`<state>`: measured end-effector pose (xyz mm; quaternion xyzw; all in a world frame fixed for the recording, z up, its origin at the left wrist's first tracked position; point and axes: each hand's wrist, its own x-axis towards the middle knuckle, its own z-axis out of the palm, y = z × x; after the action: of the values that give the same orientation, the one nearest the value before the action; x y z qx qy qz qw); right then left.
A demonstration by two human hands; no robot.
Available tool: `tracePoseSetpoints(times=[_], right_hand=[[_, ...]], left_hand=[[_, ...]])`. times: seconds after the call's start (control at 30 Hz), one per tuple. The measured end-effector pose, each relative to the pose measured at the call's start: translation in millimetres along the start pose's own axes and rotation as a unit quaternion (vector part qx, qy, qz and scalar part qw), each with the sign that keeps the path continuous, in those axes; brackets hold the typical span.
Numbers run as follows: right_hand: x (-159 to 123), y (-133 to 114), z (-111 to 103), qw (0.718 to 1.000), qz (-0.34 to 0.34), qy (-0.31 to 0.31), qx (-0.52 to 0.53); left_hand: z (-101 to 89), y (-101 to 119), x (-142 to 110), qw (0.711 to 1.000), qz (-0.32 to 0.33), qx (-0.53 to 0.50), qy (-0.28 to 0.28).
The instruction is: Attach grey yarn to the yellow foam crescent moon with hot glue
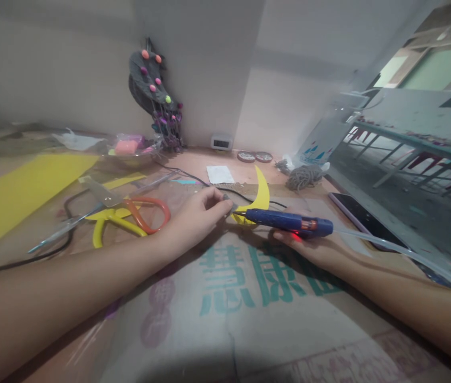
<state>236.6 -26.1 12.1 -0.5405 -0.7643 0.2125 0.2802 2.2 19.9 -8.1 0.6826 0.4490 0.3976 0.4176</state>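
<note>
My left hand (pixel 197 215) is closed in a pinch at the lower left tip of a yellow crescent moon cutout (pixel 263 192). A small grey bit, perhaps yarn, shows at the fingertips. In my right hand (pixel 317 250) is a blue hot glue gun (pixel 275 218), with a red light glowing on its underside. Its nozzle points left and meets or nearly meets the crescent's lower end by my left fingers. A long clear glue stick (pixel 372 239) runs out of the gun's back to the right.
Orange-handled scissors (pixel 149 213), yellow-handled pliers (pixel 109 221) and a yellow sheet (pixel 21 191) lie left. Behind are a white card (pixel 220 174), grey yarn (pixel 303 178) and a small digital display (pixel 221 142). A phone (pixel 363 218) lies right. A decorated grey crescent (pixel 143 80) leans against the wall.
</note>
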Motion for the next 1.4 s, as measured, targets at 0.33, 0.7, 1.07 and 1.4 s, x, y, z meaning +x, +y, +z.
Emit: tracePoseSetpoints(times=[0.33, 0.7, 1.07, 1.4], right_hand=[[1.4, 12.4, 2.6, 0.999, -0.033, 0.015, 0.011], [1.1, 13.6, -0.8, 0.998, -0.016, 0.018, -0.051], [1.7, 15.1, 0.7, 1.0, -0.005, 0.018, -0.006], [3.6, 15.3, -0.7, 0.999, -0.018, 0.023, -0.027]], left_hand=[[0.2, 2.3, 0.0, 1.0, -0.006, 0.004, 0.0], [-0.4, -1.4, 0.6, 1.0, 0.0, -0.002, 0.001], [0.3, 0.4, 0.8, 1.0, 0.001, 0.005, 0.0], [0.2, -1.3, -0.3, 1.0, -0.001, -0.002, -0.005]])
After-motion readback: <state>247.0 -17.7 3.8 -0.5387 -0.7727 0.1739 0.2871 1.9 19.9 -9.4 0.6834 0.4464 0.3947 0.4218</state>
